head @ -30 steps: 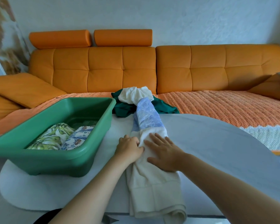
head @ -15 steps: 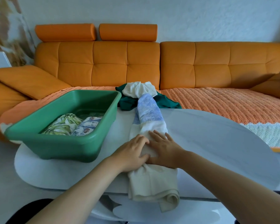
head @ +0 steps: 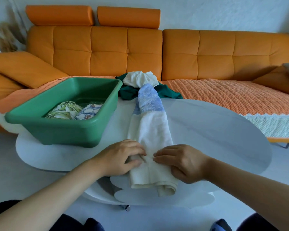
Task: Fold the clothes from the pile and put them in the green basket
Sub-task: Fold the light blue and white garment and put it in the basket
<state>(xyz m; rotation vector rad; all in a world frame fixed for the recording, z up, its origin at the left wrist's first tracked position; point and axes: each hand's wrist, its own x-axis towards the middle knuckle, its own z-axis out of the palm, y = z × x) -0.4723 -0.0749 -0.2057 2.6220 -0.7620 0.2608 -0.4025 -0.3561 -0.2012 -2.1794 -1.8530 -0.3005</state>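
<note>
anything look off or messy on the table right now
Nothing is spilled or damaged. The only untidy thing is the cream and blue garment: it lies as a long strip across the white table, its near end drooping over the front edge and its far end running into the pile.

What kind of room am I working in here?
Most likely a home living room: a long orange sofa behind a white table, with a cream garment being folded beside a green basket of clothes.

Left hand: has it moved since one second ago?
Yes. The left hand moved toward the person along the garment; earlier beside the green basket, now past its front corner.
</note>
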